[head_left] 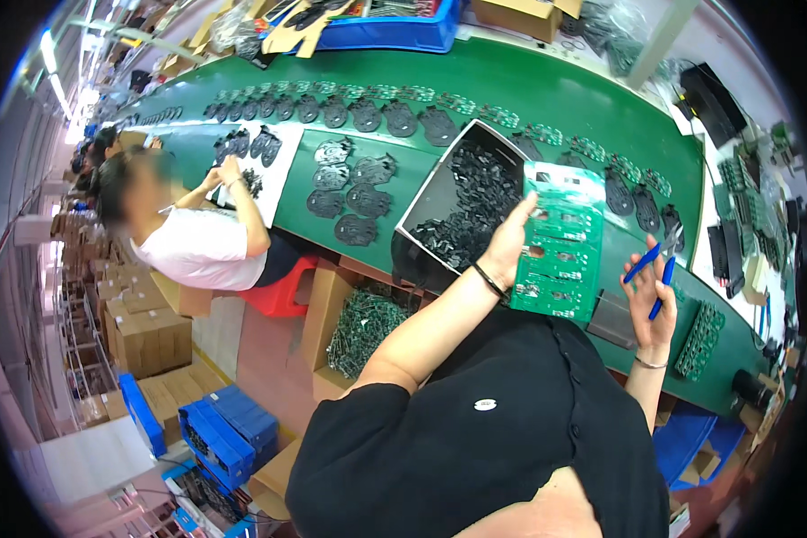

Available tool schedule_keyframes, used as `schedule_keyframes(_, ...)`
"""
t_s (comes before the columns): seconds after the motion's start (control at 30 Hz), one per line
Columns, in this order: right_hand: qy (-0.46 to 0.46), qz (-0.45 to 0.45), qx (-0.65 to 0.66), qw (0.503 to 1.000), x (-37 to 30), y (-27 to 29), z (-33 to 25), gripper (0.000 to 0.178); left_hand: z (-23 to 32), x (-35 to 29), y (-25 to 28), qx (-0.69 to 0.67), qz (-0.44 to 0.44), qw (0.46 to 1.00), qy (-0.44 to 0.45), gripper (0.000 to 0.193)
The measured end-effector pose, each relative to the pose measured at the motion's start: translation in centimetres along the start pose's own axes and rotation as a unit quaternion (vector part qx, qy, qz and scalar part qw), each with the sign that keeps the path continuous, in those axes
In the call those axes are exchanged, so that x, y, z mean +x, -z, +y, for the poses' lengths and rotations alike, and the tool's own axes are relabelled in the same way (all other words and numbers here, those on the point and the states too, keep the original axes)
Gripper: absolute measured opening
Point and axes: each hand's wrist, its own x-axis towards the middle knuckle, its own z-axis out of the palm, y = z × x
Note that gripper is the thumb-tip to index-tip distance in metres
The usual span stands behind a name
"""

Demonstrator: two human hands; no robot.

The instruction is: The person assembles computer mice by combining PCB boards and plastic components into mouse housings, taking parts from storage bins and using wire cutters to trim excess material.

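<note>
My left hand (508,240) grips the left edge of a green circuit board panel (561,255), which is held up in front of my chest. Several small boards with cut-outs are joined in this panel. My right hand (651,303) is closed around a pair of cutting pliers with blue handles (667,280). The pliers' metal jaws point up and away, to the right of the panel and apart from it. Just left of the panel stands a grey bin (434,197) of small black plastic parts, partly behind my left forearm.
Black plastic shells (365,199) and rows of small green boards (498,116) lie along the green table (547,85). A person in a white shirt (208,247) works at the left. Below the table, a cardboard box (329,318) holds green board pieces. More board panels (701,341) lie at right.
</note>
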Motion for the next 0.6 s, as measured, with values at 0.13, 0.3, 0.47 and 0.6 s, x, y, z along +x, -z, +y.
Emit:
schedule_keyframes(0.13, 0.199, 0.023, -0.540, 0.817, 1.0, -3.6, -2.7, 0.056, 0.7, -1.1, 1.0, 0.188, 0.075, 0.979, -0.039, 0.041)
schedule_keyframes(0.3, 0.292, 0.002, -0.738, 0.608, 1.6, -8.6, -4.6, 0.052, 0.9, -1.6, 0.0, 0.188, 0.004, 0.980, -0.059, 0.040)
schedule_keyframes(0.47, 0.324, 0.018, -0.792, 0.518, 2.1, -9.2, -4.7, 0.053, 0.5, -1.9, -1.2, 0.249, -0.037, 0.964, -0.081, 0.040)
schedule_keyframes(0.6, 0.330, 0.010, -0.804, 0.495, 2.4, -9.1, -4.8, 0.054, 0.4, -2.3, -1.6, 0.248, -0.058, 0.962, -0.098, 0.040)
